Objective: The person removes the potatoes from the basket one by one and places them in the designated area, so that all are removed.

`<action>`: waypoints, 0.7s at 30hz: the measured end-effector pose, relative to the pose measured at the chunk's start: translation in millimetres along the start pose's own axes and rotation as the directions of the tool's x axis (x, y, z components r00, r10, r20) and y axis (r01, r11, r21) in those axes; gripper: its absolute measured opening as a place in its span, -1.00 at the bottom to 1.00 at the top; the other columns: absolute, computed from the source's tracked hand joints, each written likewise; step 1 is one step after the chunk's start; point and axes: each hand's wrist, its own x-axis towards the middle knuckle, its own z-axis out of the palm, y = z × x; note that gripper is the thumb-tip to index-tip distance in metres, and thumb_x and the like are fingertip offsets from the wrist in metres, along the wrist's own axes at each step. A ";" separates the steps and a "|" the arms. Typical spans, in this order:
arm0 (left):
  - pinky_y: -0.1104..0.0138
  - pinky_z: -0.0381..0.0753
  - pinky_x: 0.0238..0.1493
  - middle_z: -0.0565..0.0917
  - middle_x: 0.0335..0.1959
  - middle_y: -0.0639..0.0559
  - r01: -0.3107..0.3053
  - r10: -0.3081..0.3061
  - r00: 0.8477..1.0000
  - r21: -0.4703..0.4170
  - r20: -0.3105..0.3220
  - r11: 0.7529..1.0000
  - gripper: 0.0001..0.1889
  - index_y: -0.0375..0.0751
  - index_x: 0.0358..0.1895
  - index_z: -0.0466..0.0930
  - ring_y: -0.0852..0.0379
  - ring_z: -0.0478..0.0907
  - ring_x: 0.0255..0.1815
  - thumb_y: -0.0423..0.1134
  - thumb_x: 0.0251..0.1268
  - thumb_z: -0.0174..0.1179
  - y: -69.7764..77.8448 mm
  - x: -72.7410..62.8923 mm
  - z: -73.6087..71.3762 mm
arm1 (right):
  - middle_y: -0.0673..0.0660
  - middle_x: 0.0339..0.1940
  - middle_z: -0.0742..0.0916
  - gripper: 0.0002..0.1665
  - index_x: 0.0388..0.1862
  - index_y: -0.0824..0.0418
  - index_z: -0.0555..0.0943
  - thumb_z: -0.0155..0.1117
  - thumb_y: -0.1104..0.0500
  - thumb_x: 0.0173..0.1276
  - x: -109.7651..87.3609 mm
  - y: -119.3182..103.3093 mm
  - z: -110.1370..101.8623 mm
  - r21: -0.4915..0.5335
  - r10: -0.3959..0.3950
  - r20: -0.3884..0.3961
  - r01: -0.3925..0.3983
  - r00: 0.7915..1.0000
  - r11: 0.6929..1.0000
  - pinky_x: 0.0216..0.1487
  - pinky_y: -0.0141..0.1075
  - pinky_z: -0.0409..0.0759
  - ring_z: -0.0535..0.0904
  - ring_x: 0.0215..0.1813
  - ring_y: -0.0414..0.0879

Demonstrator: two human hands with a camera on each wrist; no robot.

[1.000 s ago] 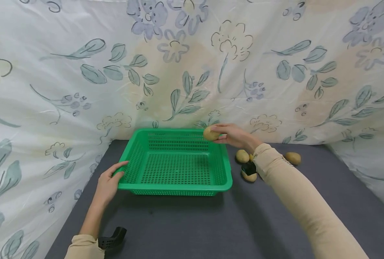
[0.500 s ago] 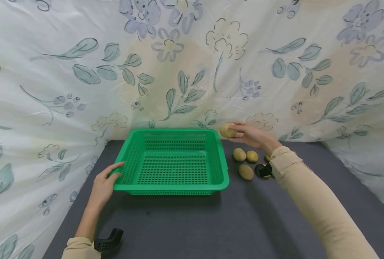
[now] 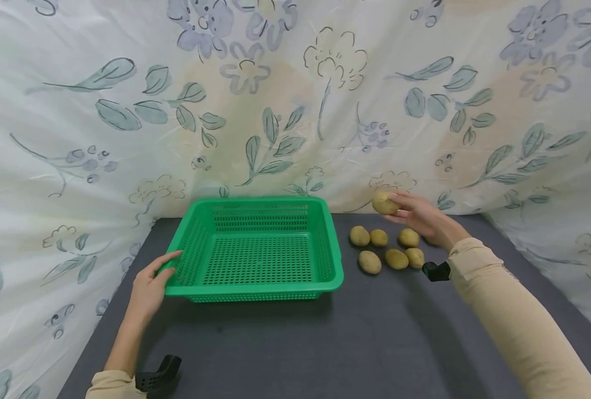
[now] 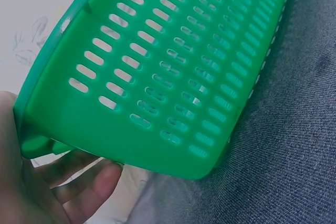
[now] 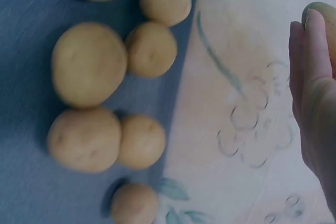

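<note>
My right hand (image 3: 427, 220) pinches a potato (image 3: 384, 203) in its fingertips, held up behind the loose potatoes (image 3: 396, 259). In the right wrist view, that potato (image 5: 329, 30) shows only in part at the right edge, beside the fingers. A green plastic basket (image 3: 255, 289) with slotted walls stands left of the potatoes, and no potato shows inside it. My left hand (image 3: 148, 285) holds the basket's left rim near its front corner. Seen from the left wrist, the fingers (image 4: 86, 182) curl beneath the rim at that corner.
Several potatoes (image 5: 89, 65) lie loosely grouped on the dark cloth-covered table (image 3: 275, 343), right of the basket. A floral sheet (image 3: 275, 111) hangs behind the table and along its sides. Black wrist mounts (image 3: 160, 374) are on both forearms.
My right hand has carried the potato rightward, from over the basket's back right corner to behind the loose potatoes, uncovering more of them. The left hand keeps its hold; the whole view shifts slightly.
</note>
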 end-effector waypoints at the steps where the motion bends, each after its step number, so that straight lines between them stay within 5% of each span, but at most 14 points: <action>1: 0.13 0.23 -0.20 0.26 0.34 -0.32 0.001 -0.001 1.000 -0.007 0.001 1.000 -0.55 -0.18 0.40 0.31 0.01 0.32 -0.28 -0.17 0.54 -0.18 0.0 -0.2 0.3 | 0.28 0.52 -0.18 -0.09 0.53 0.26 -0.37 -0.04 0.08 0.53 -2.1 1.5 -3.5 0.003 0.003 -0.007 -0.003 1.000 1.000 0.30 -0.16 0.27 -0.08 0.48 0.22; 6: 0.08 0.17 -0.14 0.21 0.38 -0.33 -0.007 0.007 1.000 -0.023 0.004 1.000 -0.54 -0.20 0.40 0.30 -0.09 0.24 -0.03 -0.16 0.54 -0.19 0.3 -0.6 1.7 | 0.33 0.50 -0.12 -0.07 0.53 0.27 -0.38 -0.04 0.04 0.53 -10.6 7.9 -18.6 0.014 0.018 -0.043 -0.017 0.999 1.000 0.34 -0.15 0.19 -0.03 0.47 0.20; 8: 0.09 0.18 -0.16 0.24 0.36 -0.33 -0.009 0.009 1.000 -0.017 0.002 1.000 -0.54 -0.20 0.40 0.30 -0.06 0.28 -0.12 -0.15 0.54 -0.19 0.3 -1.1 1.5 | 0.34 0.46 -0.04 -0.08 0.53 0.26 -0.37 -0.04 0.04 0.53 -12.8 10.0 -23.1 0.018 0.023 -0.052 -0.022 0.998 1.000 0.31 -0.18 0.25 0.23 0.36 0.11; 12: 0.12 0.19 -0.18 0.27 0.33 -0.30 -0.009 0.009 1.000 0.001 -0.005 1.000 -0.54 -0.19 0.40 0.30 0.00 0.28 -0.27 -0.15 0.54 -0.19 -0.4 -0.8 1.7 | 0.26 0.37 0.11 -0.10 0.54 0.25 -0.33 -0.03 0.06 0.53 -17.0 14.2 -31.3 0.045 0.026 -0.070 -0.023 0.997 0.999 0.24 -0.24 0.34 0.42 0.11 -0.10; 21: 0.17 0.23 -0.20 0.28 0.33 -0.31 -0.004 0.005 1.000 0.025 -0.008 1.000 -0.54 -0.19 0.40 0.31 0.04 0.31 -0.26 -0.14 0.54 -0.18 -0.5 0.3 1.9 | 0.30 0.48 -0.12 -0.03 0.52 0.24 -0.43 -0.02 0.03 0.51 -27.1 26.2 -47.1 0.074 0.043 -0.125 -0.034 0.991 0.997 0.31 -0.21 0.24 -0.10 0.48 0.17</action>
